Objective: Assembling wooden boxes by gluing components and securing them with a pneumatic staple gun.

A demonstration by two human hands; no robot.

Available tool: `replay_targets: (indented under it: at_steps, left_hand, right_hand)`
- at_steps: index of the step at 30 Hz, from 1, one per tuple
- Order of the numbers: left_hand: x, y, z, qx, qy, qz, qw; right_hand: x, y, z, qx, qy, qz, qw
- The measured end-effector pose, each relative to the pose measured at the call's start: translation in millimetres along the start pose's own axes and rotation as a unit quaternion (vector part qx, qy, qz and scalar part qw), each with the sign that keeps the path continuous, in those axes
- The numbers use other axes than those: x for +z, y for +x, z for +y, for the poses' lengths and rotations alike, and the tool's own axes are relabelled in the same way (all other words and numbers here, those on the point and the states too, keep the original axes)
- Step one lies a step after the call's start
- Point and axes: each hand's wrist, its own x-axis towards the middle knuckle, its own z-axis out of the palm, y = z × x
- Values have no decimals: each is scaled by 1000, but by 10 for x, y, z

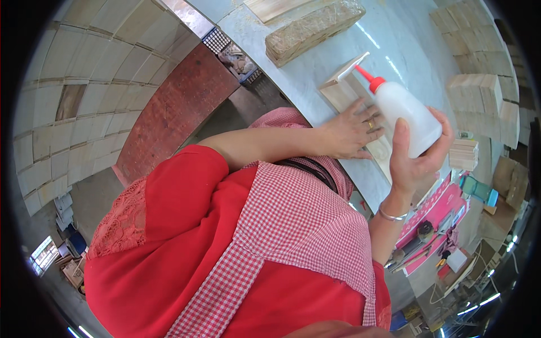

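My right hand (420,152) is wrapped round a white squeeze bottle (403,112) with a red nozzle (369,77). The bottle is tilted, its tip pointing at the far end of a pale wooden piece (337,93) that lies on the light table (307,87). A white line, seemingly glue, shows along that end's edge near the tip. My left hand (350,130) lies flat across the wooden piece with fingers spread, a ring on one of them. Part of the piece is hidden beneath the left hand and behind the bottle.
A wrapped block (313,32) lies farther along the table. Stacked wooden pieces (476,93) stand at the right, and a tall wall of them (101,62) at the left. A red-brown board (174,107) and a crate (216,40) are left of the table. Tools lie on a pink mat (437,217).
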Motion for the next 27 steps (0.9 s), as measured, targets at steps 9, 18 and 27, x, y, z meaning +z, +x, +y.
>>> replay_targets:
  at_steps: [9,18,27]
  left_hand:
    - [-83,337,-214,36,49,-125,990]
    - [-260,286,-651,74,64,-138,986]
    - [-264,291,-669,78,61,-140,985]
  right_hand:
    - [-618,-441,188,125,30,149,980]
    - [-1811,-1263,264,206,-33,286,935]
    - [-1801,-1441,183,179,-102,179,962]
